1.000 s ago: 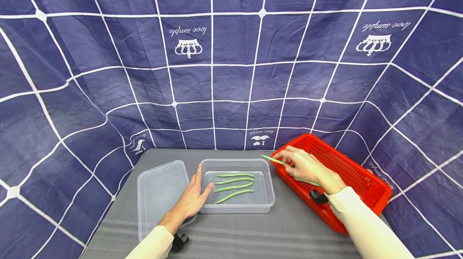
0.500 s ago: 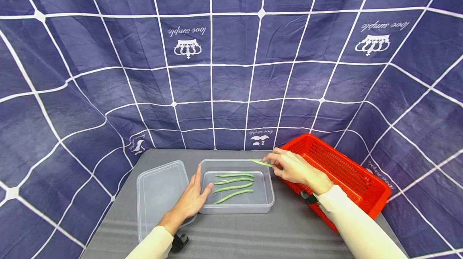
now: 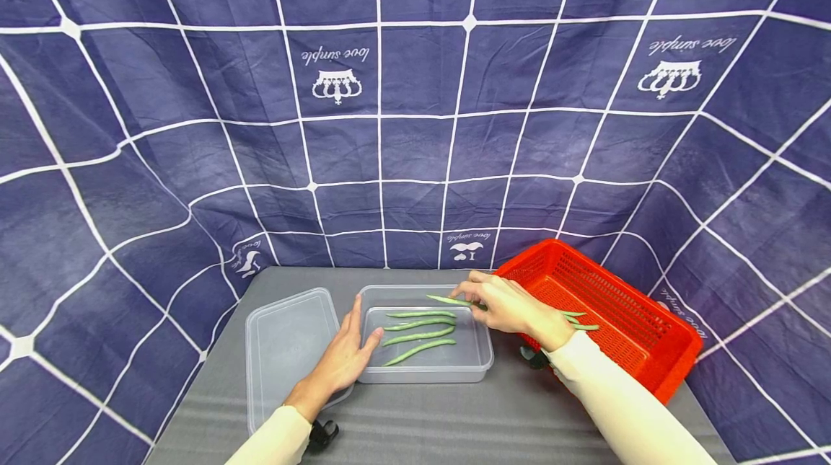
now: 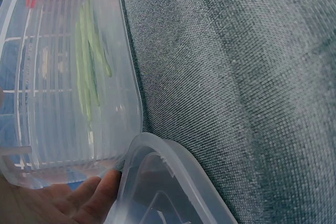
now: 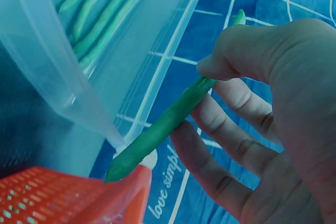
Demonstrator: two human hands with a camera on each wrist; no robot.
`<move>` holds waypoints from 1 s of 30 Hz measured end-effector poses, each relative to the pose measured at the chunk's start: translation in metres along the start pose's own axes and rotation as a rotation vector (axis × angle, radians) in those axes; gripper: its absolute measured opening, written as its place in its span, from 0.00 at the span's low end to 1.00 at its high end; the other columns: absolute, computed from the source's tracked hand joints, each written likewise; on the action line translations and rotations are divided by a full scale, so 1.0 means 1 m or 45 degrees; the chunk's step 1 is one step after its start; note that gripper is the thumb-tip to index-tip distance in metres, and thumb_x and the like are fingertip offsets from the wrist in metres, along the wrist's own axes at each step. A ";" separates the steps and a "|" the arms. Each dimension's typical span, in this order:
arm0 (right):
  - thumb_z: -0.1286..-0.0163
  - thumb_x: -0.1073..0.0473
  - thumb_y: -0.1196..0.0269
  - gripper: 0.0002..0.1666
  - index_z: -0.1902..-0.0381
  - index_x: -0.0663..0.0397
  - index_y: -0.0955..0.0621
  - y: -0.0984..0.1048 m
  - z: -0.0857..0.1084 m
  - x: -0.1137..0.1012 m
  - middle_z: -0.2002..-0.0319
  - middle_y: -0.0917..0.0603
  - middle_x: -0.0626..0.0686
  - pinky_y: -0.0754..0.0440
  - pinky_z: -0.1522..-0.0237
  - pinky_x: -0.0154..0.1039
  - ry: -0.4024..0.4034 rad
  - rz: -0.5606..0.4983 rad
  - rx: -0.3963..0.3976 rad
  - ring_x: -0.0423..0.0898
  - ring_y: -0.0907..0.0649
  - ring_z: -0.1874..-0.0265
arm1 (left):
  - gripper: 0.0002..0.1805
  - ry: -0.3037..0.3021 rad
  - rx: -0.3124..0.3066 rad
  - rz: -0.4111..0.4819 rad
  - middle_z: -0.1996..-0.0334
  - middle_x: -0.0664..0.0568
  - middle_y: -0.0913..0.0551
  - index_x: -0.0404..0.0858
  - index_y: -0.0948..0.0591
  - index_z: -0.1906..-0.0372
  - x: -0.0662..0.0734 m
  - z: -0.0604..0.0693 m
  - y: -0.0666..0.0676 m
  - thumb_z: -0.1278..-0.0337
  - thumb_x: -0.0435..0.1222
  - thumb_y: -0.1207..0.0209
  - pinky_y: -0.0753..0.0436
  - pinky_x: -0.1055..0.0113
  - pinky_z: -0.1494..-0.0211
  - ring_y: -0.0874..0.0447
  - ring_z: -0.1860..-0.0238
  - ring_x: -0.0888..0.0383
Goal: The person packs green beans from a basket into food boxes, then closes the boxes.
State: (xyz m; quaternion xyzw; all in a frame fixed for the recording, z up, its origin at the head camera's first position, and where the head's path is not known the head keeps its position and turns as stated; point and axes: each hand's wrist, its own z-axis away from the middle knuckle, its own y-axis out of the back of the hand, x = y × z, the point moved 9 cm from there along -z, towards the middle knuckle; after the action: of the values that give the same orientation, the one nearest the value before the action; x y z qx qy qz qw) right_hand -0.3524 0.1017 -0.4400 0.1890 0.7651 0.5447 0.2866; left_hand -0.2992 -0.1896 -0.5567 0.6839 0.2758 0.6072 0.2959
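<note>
My right hand (image 3: 506, 304) pinches a green bean (image 5: 157, 129) between thumb and fingers. In the head view it is over the back right corner of a clear plastic container (image 3: 425, 377), the bean's tip (image 3: 441, 299) pointing left above the container. Several green beans (image 3: 418, 337) lie side by side on the container's floor, roughly parallel. Against the container's left wall rests my left hand (image 3: 344, 357), its fingers extended and thumb at the rim. The left wrist view shows these fingers (image 4: 102, 195) at the container's end, close to the clear lid (image 4: 178, 182).
A red perforated basket (image 3: 675, 357) stands at an angle on the right, with some green beans (image 3: 587, 326) in it partly hidden by my right arm. The translucent lid (image 3: 286, 350) lies flat on the grey table (image 3: 422, 422) at left. A blue checked cloth (image 3: 415, 148) surrounds the table.
My right hand has moved left from above the red basket to the container's back right corner, carrying the green bean. The left hand stays in place.
</note>
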 end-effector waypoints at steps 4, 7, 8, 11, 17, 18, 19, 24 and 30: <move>0.30 0.68 0.28 0.29 0.36 0.37 0.07 -0.005 -0.005 -0.007 0.55 0.14 0.42 0.20 0.66 0.31 0.024 -0.006 -0.019 0.37 0.14 0.63 | 0.53 -0.001 -0.006 -0.006 0.10 0.25 0.36 0.34 0.57 0.02 0.000 0.000 0.000 0.08 0.55 0.45 0.30 0.30 0.09 0.31 0.11 0.26; 0.29 0.68 0.28 0.29 0.35 0.38 0.07 -0.009 -0.008 -0.012 0.54 0.13 0.43 0.20 0.66 0.31 0.042 -0.010 -0.037 0.37 0.13 0.63 | 0.53 -0.002 -0.005 -0.005 0.11 0.25 0.35 0.34 0.57 0.02 0.000 0.000 0.000 0.08 0.55 0.45 0.30 0.30 0.09 0.31 0.11 0.26; 0.29 0.68 0.28 0.28 0.35 0.38 0.07 -0.009 -0.009 -0.014 0.54 0.13 0.43 0.20 0.66 0.31 0.044 -0.011 -0.045 0.38 0.13 0.62 | 0.53 -0.003 -0.005 -0.004 0.11 0.25 0.35 0.34 0.57 0.02 0.000 0.000 0.000 0.08 0.55 0.45 0.30 0.30 0.09 0.31 0.11 0.26; 0.29 0.68 0.28 0.28 0.35 0.39 0.07 -0.013 -0.011 -0.018 0.54 0.13 0.44 0.20 0.65 0.31 0.060 -0.016 -0.056 0.41 0.11 0.61 | 0.53 -0.007 -0.003 0.001 0.11 0.24 0.36 0.34 0.57 0.02 0.000 0.000 0.000 0.08 0.55 0.45 0.30 0.30 0.09 0.31 0.11 0.26; 0.30 0.68 0.28 0.28 0.36 0.40 0.07 -0.020 -0.015 -0.025 0.54 0.13 0.45 0.18 0.65 0.32 0.083 -0.018 -0.075 0.39 0.10 0.59 | 0.52 -0.010 0.001 0.007 0.11 0.24 0.35 0.33 0.56 0.03 0.001 -0.001 0.000 0.07 0.55 0.44 0.30 0.30 0.09 0.31 0.11 0.26; 0.29 0.67 0.27 0.28 0.36 0.39 0.07 -0.022 -0.016 -0.026 0.54 0.12 0.45 0.18 0.65 0.32 0.084 -0.017 -0.081 0.39 0.10 0.58 | 0.52 -0.006 -0.001 0.006 0.11 0.24 0.35 0.33 0.56 0.03 0.001 -0.001 0.000 0.07 0.55 0.44 0.30 0.30 0.09 0.31 0.11 0.26; 0.30 0.67 0.27 0.28 0.36 0.39 0.07 -0.023 -0.016 -0.027 0.54 0.12 0.45 0.18 0.66 0.32 0.086 -0.016 -0.086 0.38 0.10 0.58 | 0.52 -0.006 0.000 0.007 0.11 0.24 0.35 0.33 0.55 0.03 0.001 -0.001 0.000 0.07 0.54 0.44 0.29 0.30 0.09 0.31 0.12 0.25; 0.30 0.67 0.25 0.27 0.37 0.37 0.07 -0.028 -0.016 -0.033 0.55 0.12 0.43 0.18 0.66 0.33 0.094 -0.016 -0.111 0.35 0.13 0.59 | 0.51 0.006 0.001 0.007 0.11 0.24 0.35 0.34 0.55 0.02 0.000 -0.002 -0.001 0.07 0.54 0.44 0.29 0.29 0.10 0.30 0.12 0.24; 0.29 0.67 0.26 0.27 0.37 0.36 0.07 -0.036 -0.016 -0.038 0.54 0.11 0.41 0.16 0.62 0.33 0.100 -0.028 -0.143 0.35 0.12 0.57 | 0.52 0.011 -0.002 -0.003 0.11 0.24 0.35 0.34 0.57 0.02 -0.002 -0.003 -0.002 0.07 0.54 0.45 0.28 0.29 0.11 0.30 0.13 0.24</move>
State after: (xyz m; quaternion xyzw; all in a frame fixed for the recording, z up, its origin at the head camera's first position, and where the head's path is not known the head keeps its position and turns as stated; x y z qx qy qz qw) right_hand -0.3330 0.0552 -0.4607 0.1428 0.7460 0.5905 0.2726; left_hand -0.3022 -0.1897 -0.5589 0.6806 0.2775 0.6100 0.2959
